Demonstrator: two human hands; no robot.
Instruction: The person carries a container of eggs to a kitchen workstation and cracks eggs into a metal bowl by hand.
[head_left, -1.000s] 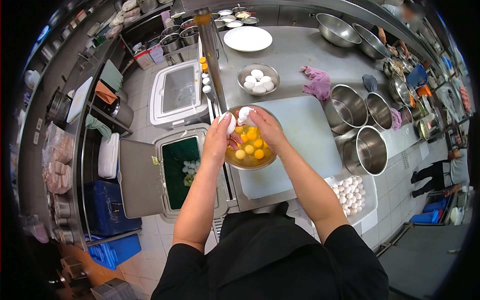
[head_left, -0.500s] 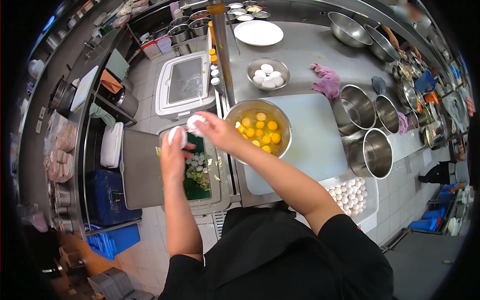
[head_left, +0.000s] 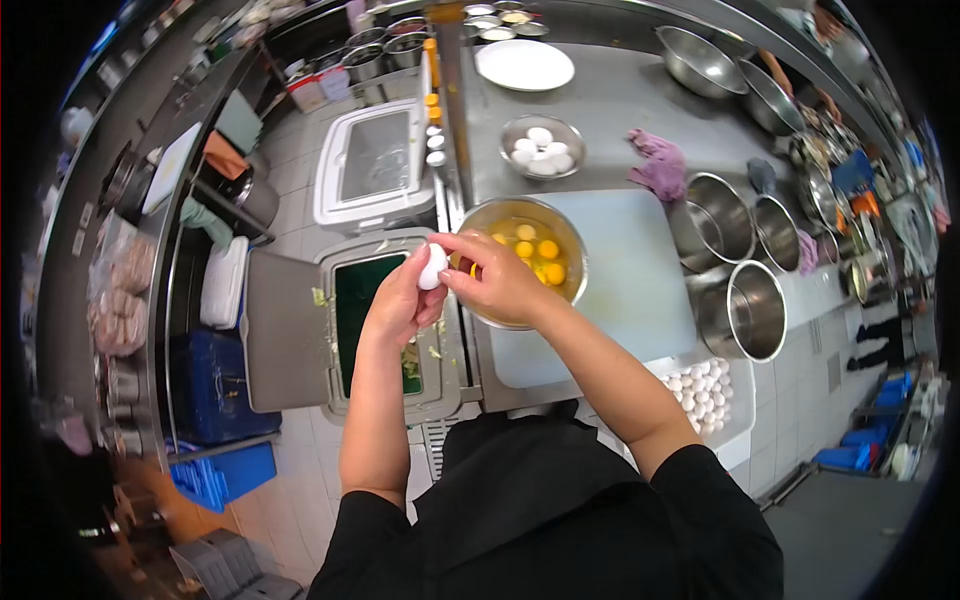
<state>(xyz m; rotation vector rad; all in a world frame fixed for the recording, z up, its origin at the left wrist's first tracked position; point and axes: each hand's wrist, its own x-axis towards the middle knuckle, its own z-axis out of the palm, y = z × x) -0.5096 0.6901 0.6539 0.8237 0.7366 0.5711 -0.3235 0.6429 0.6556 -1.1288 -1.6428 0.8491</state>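
A white egg [head_left: 432, 268] is gripped in my left hand [head_left: 398, 298], between the bin and the bowl. My right hand [head_left: 487, 277] is beside it, its fingers bent towards the egg with a gap between them, over the left part of the steel bowl [head_left: 583, 285]. Several yolks [head_left: 548, 249] in clear egg white lie in that bowl. It stands at the left of a pale cutting board [head_left: 640, 290]. Below my left hand is the open grey bin [head_left: 440, 375] with a green inside and scraps. Whether my right fingertips touch the egg is hard to see.
A smaller steel bowl [head_left: 510, 138] holds several white eggs. More eggs fill a white tray [head_left: 741, 405] at the lower right. Steel pots [head_left: 755, 310], a purple cloth [head_left: 657, 165] and a white plate [head_left: 525, 66] are on the counter. Another person's arms show at the upper right.
Both hands went from over the bowl to over the bin with white shell pieces, then came partly back to the right. The pieces are gone from my right hand; an egg shows in my left.
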